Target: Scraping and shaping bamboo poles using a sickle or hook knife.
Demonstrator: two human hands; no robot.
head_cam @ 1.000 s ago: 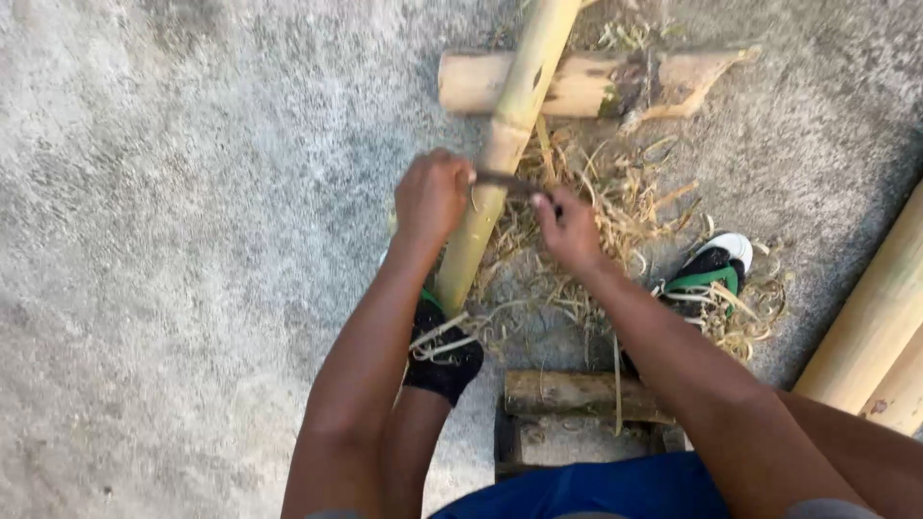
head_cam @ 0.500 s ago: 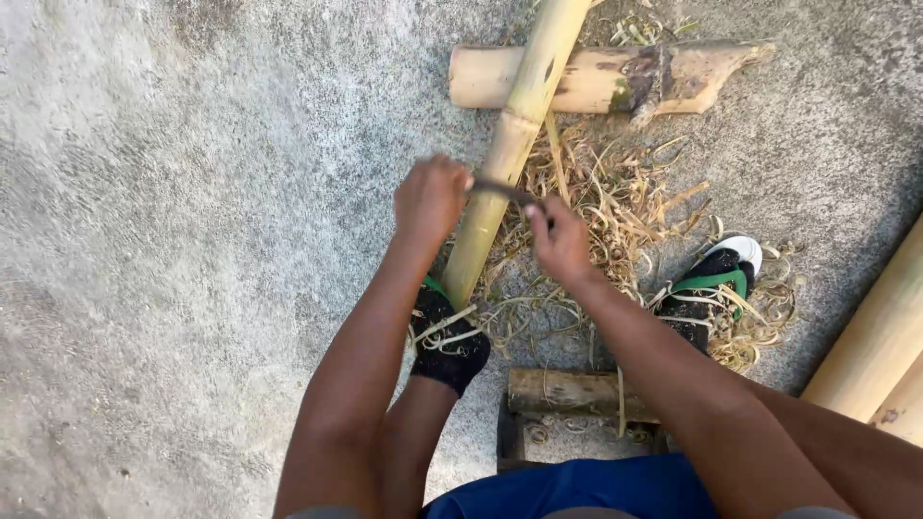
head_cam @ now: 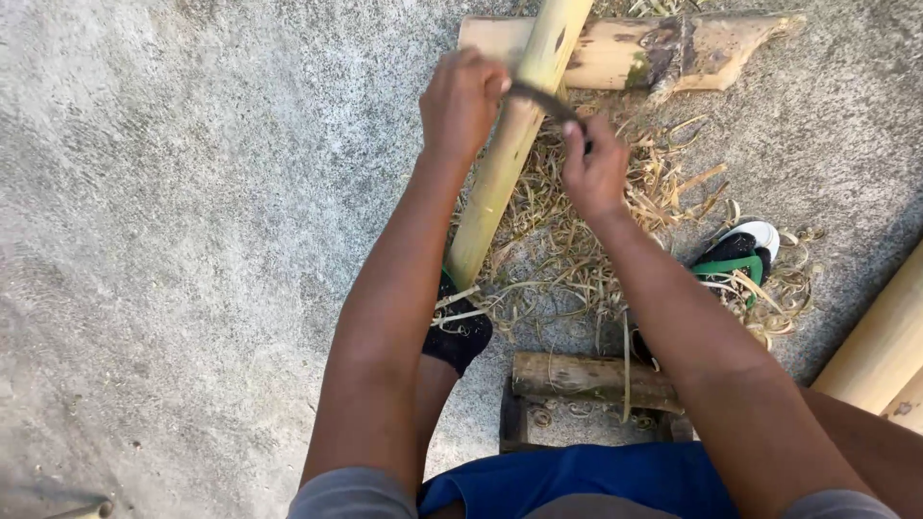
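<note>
Both hands clamped on the curved blade [head_cam: 543, 99] across the bamboo pole [head_cam: 500, 173], upper centre: left hand [head_cam: 461, 101], right hand [head_cam: 594, 171]. Risk: blade skips off the round pole toward the right fingers, or the pole rolls on the log [head_cam: 615, 53]

Both bare arms reach forward and slightly inward from the shoulders, elbows a little bent. The left hand [head_cam: 461, 101] is curled into a closed grip, knuckles up, wrist straight. The right hand [head_cam: 594, 165] sits lower and nearer the body, fingers also clenched tight, thumb on top.
</note>
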